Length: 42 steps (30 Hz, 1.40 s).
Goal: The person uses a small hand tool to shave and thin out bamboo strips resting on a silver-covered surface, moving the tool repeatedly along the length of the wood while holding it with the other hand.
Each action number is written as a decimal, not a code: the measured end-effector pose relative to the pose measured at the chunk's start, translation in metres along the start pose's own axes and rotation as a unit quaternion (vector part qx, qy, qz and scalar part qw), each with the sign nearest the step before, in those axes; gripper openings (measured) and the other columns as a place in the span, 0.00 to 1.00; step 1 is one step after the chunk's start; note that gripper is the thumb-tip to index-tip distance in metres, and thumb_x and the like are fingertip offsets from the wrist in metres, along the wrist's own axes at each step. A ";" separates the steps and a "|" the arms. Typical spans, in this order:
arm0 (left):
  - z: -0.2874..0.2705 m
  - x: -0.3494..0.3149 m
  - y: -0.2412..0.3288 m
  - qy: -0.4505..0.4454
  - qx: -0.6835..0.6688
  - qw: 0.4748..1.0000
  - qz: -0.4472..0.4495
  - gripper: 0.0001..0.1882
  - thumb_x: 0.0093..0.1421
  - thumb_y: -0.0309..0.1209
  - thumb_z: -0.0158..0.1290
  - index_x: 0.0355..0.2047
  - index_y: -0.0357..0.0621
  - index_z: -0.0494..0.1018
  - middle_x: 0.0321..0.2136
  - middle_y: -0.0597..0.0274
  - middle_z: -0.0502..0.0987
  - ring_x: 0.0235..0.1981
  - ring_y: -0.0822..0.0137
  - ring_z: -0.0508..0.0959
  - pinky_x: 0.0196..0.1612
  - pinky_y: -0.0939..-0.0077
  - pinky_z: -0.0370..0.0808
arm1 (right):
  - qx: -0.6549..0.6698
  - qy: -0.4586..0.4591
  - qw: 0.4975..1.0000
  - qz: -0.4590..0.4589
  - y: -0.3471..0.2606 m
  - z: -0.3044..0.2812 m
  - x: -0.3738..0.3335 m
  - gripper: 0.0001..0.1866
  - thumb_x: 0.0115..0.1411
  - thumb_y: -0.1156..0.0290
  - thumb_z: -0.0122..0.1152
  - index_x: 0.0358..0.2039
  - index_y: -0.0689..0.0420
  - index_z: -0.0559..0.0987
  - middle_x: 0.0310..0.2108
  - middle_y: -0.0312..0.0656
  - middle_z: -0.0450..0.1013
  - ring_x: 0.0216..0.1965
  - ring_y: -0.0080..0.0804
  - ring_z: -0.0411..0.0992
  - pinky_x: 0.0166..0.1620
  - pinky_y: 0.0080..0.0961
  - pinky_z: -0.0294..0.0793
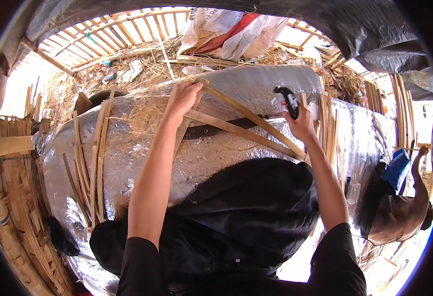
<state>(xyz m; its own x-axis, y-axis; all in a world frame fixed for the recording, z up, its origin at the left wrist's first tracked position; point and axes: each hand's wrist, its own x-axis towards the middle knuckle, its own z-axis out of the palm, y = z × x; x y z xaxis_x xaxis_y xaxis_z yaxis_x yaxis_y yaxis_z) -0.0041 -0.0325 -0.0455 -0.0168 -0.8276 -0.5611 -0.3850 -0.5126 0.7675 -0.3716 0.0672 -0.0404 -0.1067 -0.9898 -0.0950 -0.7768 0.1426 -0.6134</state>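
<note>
My left hand (184, 101) is closed around the upper end of a flat bamboo strip (248, 114), which slants down to the right. A second bamboo strip (236, 130) crosses below it, and the two converge near my right forearm. My right hand (300, 122) is closed on a black-handled tool (289, 101) with a hooked end pointing up; its working end is unclear. Between my hands a long dark flat piece with holes (209, 129) lies on the silvery sheet (142, 150), partly behind the strips. Dark cloth (236, 212) covers my lap.
Upright bamboo slats (100, 153) stand at left, more slats (329, 128) at right. Bundled bamboo (4, 212) lies far left. Beyond the sheet are straw, litter and a white-and-red sack (231, 32) before a bamboo fence (123, 34). Another person (399, 217) sits at far right.
</note>
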 end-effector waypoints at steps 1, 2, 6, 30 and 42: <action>-0.003 -0.003 0.001 0.004 -0.001 1.000 0.006 0.24 0.71 0.49 0.57 0.54 0.41 0.82 0.46 0.56 0.85 0.49 0.64 0.82 0.56 0.64 0.74 | 0.006 0.020 1.000 0.011 0.013 0.001 0.001 0.16 0.65 0.68 0.67 0.52 0.57 0.83 0.30 0.44 0.82 0.32 0.38 0.81 0.42 0.36 0.79; 0.003 -0.001 0.004 -0.017 -0.011 1.000 0.015 0.26 0.72 0.49 0.57 0.57 0.41 0.81 0.47 0.55 0.85 0.50 0.62 0.82 0.58 0.62 0.74 | 0.065 0.041 0.997 0.028 0.046 -0.002 0.001 0.16 0.65 0.67 0.68 0.51 0.57 0.84 0.31 0.44 0.83 0.32 0.36 0.81 0.42 0.35 0.79; 0.002 0.000 0.001 -0.011 -0.005 1.000 0.006 0.26 0.71 0.49 0.57 0.57 0.40 0.81 0.49 0.54 0.84 0.50 0.62 0.82 0.58 0.62 0.73 | 0.068 0.025 0.987 0.144 0.069 0.003 -0.006 0.16 0.63 0.64 0.72 0.48 0.59 0.85 0.32 0.43 0.83 0.34 0.32 0.81 0.42 0.32 0.79; -0.016 -0.037 -0.037 0.200 0.131 0.944 0.229 0.21 0.73 0.44 0.55 0.58 0.45 0.78 0.57 0.51 0.81 0.61 0.49 0.77 0.63 0.44 0.72 | -0.079 0.153 0.980 -0.104 -0.019 0.023 -0.036 0.15 0.63 0.67 0.69 0.43 0.65 0.79 0.34 0.54 0.78 0.37 0.57 0.80 0.43 0.48 0.78; 0.037 -0.097 -0.128 0.316 0.220 0.853 0.354 0.18 0.61 0.29 0.65 0.51 0.49 0.77 0.42 0.55 0.79 0.46 0.50 0.79 0.47 0.51 0.74 | -0.129 -0.012 0.977 -0.171 -0.054 0.038 -0.048 0.21 0.57 0.61 0.76 0.41 0.62 0.78 0.49 0.46 0.72 0.52 0.47 0.76 0.49 0.44 0.81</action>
<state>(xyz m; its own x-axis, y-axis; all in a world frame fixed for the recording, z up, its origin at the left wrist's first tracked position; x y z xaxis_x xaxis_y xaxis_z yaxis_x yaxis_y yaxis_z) 0.0125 0.1225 -0.1009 0.0578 -0.9235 0.3793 -0.7958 0.1868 0.5760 -0.3011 0.1069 -0.0329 0.1981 -0.9783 0.0601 -0.8956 -0.2056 -0.3945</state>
